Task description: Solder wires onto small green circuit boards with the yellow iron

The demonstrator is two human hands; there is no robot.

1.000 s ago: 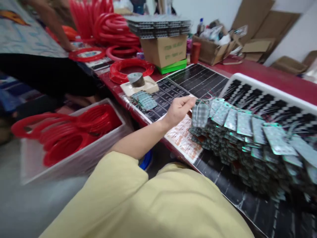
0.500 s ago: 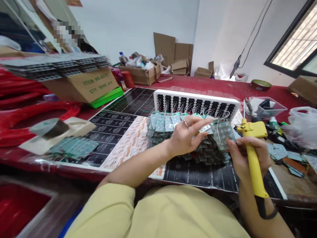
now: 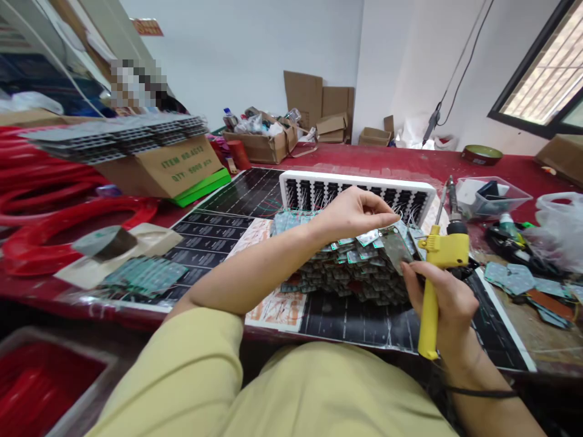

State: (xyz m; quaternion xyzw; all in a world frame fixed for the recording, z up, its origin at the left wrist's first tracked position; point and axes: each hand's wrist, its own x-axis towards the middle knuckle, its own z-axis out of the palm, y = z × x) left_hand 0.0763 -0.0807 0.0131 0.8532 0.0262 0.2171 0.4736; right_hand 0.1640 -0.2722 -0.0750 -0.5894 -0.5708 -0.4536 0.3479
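The red worktop (image 3: 332, 156) carries a white rack (image 3: 355, 179), with a heap of circuit boards (image 3: 350, 276) before it. The left hand (image 3: 353, 212) has a narrow grip; whether something is pinched, I cannot tell. The right hand (image 3: 446, 294) is wrapped around a yellow soldering gun (image 3: 429, 315) and also holds a single board (image 3: 397, 250), just below the left hand, its long axis sloping down toward the right, nearer hand.

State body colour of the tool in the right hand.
The tool has a yellow body, clearest in head view.
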